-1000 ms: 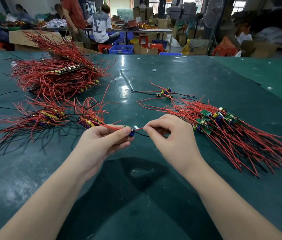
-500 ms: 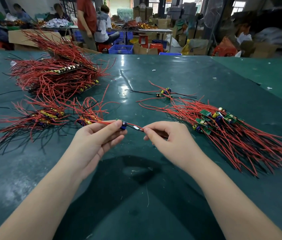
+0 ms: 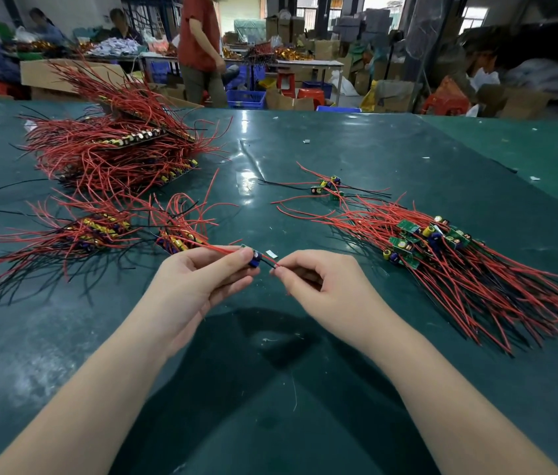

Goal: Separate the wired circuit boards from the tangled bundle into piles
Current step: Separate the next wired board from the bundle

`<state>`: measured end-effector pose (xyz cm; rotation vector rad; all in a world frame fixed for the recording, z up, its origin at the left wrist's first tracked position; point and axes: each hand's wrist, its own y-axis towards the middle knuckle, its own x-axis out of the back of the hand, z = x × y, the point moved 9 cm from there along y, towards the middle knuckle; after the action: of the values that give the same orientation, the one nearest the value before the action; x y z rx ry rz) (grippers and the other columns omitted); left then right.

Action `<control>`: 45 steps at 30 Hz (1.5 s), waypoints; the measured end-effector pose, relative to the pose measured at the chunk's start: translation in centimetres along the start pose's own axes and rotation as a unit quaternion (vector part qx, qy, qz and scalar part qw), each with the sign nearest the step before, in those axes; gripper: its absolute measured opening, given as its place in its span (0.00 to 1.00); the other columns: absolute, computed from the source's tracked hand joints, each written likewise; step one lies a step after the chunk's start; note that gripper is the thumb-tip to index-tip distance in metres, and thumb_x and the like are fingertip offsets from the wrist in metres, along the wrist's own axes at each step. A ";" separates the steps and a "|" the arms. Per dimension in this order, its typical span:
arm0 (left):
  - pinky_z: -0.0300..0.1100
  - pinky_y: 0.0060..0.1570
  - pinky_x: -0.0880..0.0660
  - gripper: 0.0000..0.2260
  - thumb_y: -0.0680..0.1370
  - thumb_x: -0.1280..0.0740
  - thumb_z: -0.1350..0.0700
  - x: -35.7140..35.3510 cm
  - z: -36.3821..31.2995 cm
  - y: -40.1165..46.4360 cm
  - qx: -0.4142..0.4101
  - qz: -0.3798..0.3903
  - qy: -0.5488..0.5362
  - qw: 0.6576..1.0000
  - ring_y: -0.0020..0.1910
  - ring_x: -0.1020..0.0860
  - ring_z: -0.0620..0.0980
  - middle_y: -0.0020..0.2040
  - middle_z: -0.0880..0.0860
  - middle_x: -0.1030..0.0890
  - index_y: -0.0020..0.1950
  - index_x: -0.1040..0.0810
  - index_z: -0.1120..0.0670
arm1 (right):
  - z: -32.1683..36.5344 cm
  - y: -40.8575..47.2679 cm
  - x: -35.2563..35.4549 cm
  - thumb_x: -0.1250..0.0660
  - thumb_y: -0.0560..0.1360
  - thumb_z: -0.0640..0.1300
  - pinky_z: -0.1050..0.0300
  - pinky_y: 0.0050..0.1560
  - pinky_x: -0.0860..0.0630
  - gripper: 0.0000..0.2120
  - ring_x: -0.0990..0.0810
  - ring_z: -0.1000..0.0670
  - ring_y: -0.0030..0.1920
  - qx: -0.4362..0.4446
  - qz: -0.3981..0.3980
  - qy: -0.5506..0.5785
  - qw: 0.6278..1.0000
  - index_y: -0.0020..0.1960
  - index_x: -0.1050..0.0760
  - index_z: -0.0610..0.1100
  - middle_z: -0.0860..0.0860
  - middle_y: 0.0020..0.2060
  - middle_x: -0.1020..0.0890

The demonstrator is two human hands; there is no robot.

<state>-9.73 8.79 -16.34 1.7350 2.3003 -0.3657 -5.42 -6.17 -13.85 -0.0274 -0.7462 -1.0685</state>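
Note:
My left hand (image 3: 198, 282) pinches a small circuit board (image 3: 254, 258) with a blue capacitor between thumb and fingers, just above the green table (image 3: 270, 389). My right hand (image 3: 318, 286) pinches that board's red and black wires (image 3: 270, 262) close to the board. Its other red wires run left over my left hand toward a small tangled bundle (image 3: 181, 231). A sorted pile of green boards with red and black wires (image 3: 442, 262) lies to the right. A few separate boards (image 3: 327, 186) lie behind it.
A large heap of wired board strips (image 3: 116, 149) sits at the back left, with another tangled bunch (image 3: 75, 234) in front of it. Small paper scraps dot the table. Beyond the table's far edge a person in red (image 3: 200, 46) stands among cartons and stools.
Both hands have drifted slightly away from me with the board. The right hand's pinch has stayed close to the board. The person in red has walked to the right.

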 end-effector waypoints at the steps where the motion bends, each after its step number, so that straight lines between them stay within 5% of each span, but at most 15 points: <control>1: 0.33 0.38 0.21 0.07 0.62 0.26 0.55 0.0 0.0 0.0 0.000 0.001 0.002 1.000 0.40 0.16 0.47 0.40 0.57 0.15 0.36 0.14 0.57 | 0.1 0.0 -0.1 0.34 0.77 0.44 0.52 0.45 0.23 0.06 0.20 0.52 0.38 0.007 0.001 -0.010 1.000 0.45 0.18 0.47 0.54 0.35 0.17; 4: 0.34 0.38 0.21 0.07 0.63 0.26 0.56 0.0 0.2 0.1 0.005 0.002 0.002 1.000 0.39 0.16 0.47 0.40 0.57 0.15 0.36 0.15 0.57 | 0.4 0.0 -0.2 0.35 0.78 0.45 0.50 0.43 0.25 0.07 0.22 0.50 0.39 0.028 0.002 -0.047 0.999 0.45 0.18 0.47 0.51 0.35 0.18; 10: 0.33 0.37 0.21 0.05 0.66 0.28 0.56 -0.4 0.2 0.0 0.013 0.011 -0.027 0.999 0.40 0.15 0.47 0.40 0.55 0.15 0.35 0.14 0.56 | 1.7 -0.2 1.1 0.34 0.78 0.39 0.69 0.35 0.37 0.09 0.29 0.58 0.32 0.060 -0.049 0.018 0.997 0.41 0.18 0.45 0.59 0.29 0.26; 17: 0.35 0.39 0.21 0.09 0.63 0.27 0.56 -0.3 -0.2 0.0 -0.010 0.012 -0.004 1.000 0.40 0.16 0.48 0.41 0.57 0.15 0.40 0.15 0.58 | 1.0 0.1 0.9 0.35 0.78 0.40 0.68 0.29 0.40 0.10 0.35 0.57 0.26 0.021 -0.001 0.029 0.999 0.41 0.17 0.48 0.59 0.23 0.29; 22: 0.38 0.43 0.20 0.10 0.80 0.38 0.56 0.2 -1.0 0.2 -0.054 -0.009 0.012 0.998 0.42 0.16 0.49 0.45 0.55 0.15 0.51 0.18 0.59 | 0.3 0.3 1.4 0.34 0.78 0.43 0.66 0.31 0.39 0.09 0.33 0.57 0.28 0.007 0.002 -0.006 1.000 0.41 0.17 0.49 0.61 0.25 0.27; 31: 0.38 0.44 0.20 0.13 0.83 0.44 0.56 2.8 -2.0 0.9 -0.086 -0.063 -0.096 0.990 0.47 0.16 0.50 0.45 0.55 0.15 0.47 0.22 0.58 | -0.8 0.3 2.6 0.35 0.77 0.45 0.61 0.30 0.38 0.11 0.35 0.56 0.27 -0.031 0.026 -0.050 0.998 0.38 0.19 0.51 0.43 0.29 0.25; 39: 0.39 0.44 0.20 0.11 0.83 0.42 0.57 3.5 -2.1 1.2 -0.105 -0.089 -0.095 0.986 0.48 0.16 0.52 0.47 0.57 0.15 0.51 0.21 0.60 | -2.0 0.4 3.2 0.35 0.77 0.46 0.56 0.31 0.38 0.11 0.36 0.55 0.26 -0.063 0.017 -0.092 0.994 0.37 0.20 0.53 0.57 0.22 0.31; 45: 0.38 0.44 0.20 0.10 0.82 0.41 0.57 3.8 -2.6 0.8 -0.126 -0.111 -0.083 0.982 0.47 0.16 0.51 0.45 0.56 0.14 0.52 0.21 0.60 | -2.4 0.6 3.3 0.35 0.77 0.47 0.60 0.30 0.38 0.12 0.35 0.56 0.27 -0.074 0.026 -0.108 0.991 0.35 0.21 0.55 0.56 0.21 0.31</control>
<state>-10.02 13.27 -15.25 1.2858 2.3079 -0.2349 -2.74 -9.34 -13.65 -0.2922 -0.8538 -1.0800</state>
